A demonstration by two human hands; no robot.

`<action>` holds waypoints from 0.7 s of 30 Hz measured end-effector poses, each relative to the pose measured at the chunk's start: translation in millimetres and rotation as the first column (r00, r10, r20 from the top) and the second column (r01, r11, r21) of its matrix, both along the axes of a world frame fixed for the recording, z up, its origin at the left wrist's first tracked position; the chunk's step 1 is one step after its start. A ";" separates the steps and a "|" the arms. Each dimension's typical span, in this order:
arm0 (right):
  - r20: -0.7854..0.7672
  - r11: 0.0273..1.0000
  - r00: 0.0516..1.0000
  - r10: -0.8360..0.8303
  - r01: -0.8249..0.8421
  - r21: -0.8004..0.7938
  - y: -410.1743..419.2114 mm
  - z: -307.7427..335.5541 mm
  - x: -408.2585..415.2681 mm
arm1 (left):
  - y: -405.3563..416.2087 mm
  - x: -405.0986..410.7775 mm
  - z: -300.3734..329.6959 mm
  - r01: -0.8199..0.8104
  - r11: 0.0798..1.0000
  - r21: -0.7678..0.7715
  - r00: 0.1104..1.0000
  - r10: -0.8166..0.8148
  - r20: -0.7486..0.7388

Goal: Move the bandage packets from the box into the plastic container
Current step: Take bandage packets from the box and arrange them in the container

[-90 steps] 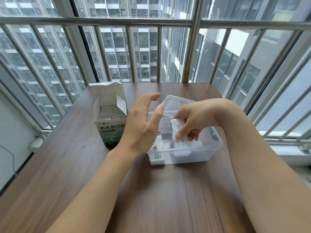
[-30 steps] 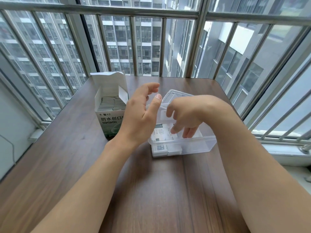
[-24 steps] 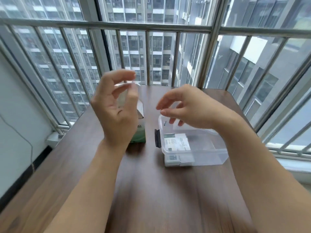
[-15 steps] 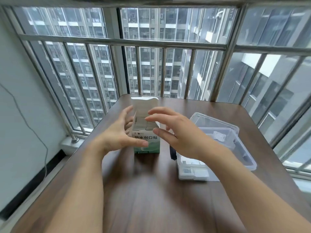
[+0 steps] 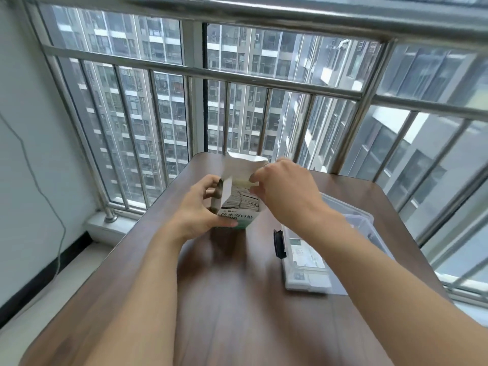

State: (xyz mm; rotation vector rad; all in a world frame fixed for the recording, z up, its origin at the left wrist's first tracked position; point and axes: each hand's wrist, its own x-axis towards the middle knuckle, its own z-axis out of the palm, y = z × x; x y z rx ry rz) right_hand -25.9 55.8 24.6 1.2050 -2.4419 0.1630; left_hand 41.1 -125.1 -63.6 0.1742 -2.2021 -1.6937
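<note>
Table (image 5: 237, 299) — both hands now at box (image 5: 237, 217)

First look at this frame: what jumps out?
Both hands meet at the open bandage box mid-table: the left hand grips its side, the right hand reaches into the packed bandage packets. Right of it sits the plastic container, some packets already inside.

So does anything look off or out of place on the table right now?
Nothing stands out. The box stands upright with its flap open, steadied by the left hand, while the right hand reaches into it. Packets lie flat in the plastic container. Nothing spilled.
</note>
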 end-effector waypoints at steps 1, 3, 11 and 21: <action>0.014 1.000 1.000 -0.017 0.017 -0.002 -5.1 -0.3 -0.7 | 0.4 -0.8 -1.7 -0.003 1.000 0.004 1.000 0.003 -0.009; 0.046 0.999 0.998 -0.044 0.044 -0.003 -13.5 -2.8 -2.3 | 1.9 -2.1 -3.5 -0.014 1.000 0.017 1.000 0.014 -0.025; 0.291 0.997 0.954 -0.072 0.067 0.027 -28.8 -0.8 -16.9 | -2.0 -5.3 -10.2 0.024 0.999 0.048 0.999 -0.022 -0.048; 0.395 0.999 0.917 -0.054 0.046 0.028 -38.5 8.9 -27.1 | -5.0 -7.5 -13.8 0.064 0.995 0.076 0.996 -0.059 -0.064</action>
